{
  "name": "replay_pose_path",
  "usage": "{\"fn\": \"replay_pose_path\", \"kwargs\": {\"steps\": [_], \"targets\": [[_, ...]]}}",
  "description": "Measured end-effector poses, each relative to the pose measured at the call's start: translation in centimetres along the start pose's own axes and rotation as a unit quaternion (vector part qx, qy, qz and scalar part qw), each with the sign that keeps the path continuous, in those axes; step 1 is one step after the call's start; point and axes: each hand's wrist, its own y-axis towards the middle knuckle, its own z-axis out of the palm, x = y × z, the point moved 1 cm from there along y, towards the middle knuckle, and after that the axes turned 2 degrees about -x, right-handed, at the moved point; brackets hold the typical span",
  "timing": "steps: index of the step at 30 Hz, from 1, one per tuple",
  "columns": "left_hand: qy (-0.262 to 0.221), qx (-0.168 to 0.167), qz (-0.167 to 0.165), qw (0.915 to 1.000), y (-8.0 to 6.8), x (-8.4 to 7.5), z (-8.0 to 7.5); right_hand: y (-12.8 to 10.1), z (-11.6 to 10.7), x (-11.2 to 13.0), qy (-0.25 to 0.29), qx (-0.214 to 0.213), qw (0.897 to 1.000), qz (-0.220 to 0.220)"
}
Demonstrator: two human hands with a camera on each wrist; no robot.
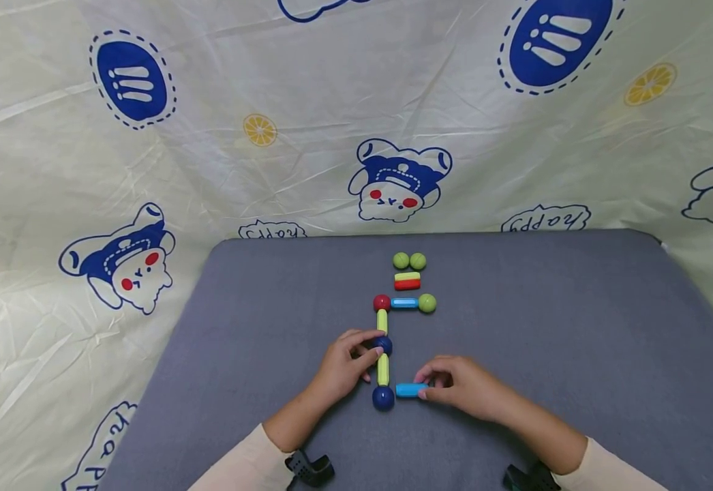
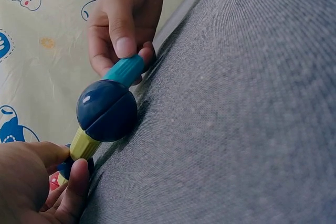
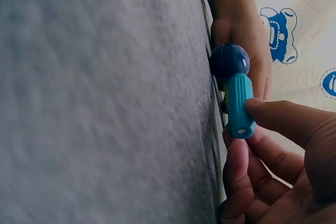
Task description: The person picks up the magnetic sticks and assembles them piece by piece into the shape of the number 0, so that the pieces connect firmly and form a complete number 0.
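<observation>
Near edge of bench (image 1: pixel 209 382): right hand (image 1: pixel 463 387) pinches blue rod (image 1: pixel 410 390), tip touching dark blue ball (image 1: pixel 384 398) just left of it. Left hand (image 1: pixel 344 365) grips upper ball (image 1: pixel 384 346), steadying chain; judging step = joining rod, next needs a straight push onto ball w/o shifting it

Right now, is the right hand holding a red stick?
No, the right hand pinches a blue stick lying against the dark blue ball on the grey mat.
</observation>
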Motion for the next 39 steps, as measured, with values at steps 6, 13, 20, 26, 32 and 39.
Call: {"fn": "replay_pose_path", "kwargs": {"steps": [6,13,20,26,32,39], "targets": [[0.005,-0.002,0.0,1.0,0.09,-0.2,-0.07,-0.4,0.47,0.17,0.02,0.005,1.0,0.001],[0.01,-0.005,-0.001,0.9999,0.16,-0.34,-0.2,-0.46,0.73,0.08,0.021,0.004,1.0,-0.005],[0.014,-0.006,-0.003,0.9999,0.16,-0.38,-0.25,-0.42,0.82,-0.05,0.022,-0.001,1.0,-0.008],[0.003,-0.004,-0.004,1.0,0.11,-0.38,-0.25,-0.42,0.91,-0.19,0.029,0.0,1.0,-0.009],[-0.007,-0.006,-0.004,0.9999,-0.05,-0.39,-0.15,-0.5,0.98,-0.29,0.03,0.004,1.0,0.003],[0.002,-0.015,-0.005,0.9999,-0.78,-0.62,-0.01,-0.59,0.97,-0.23,0.03,0.005,1.0,0.007]]}}
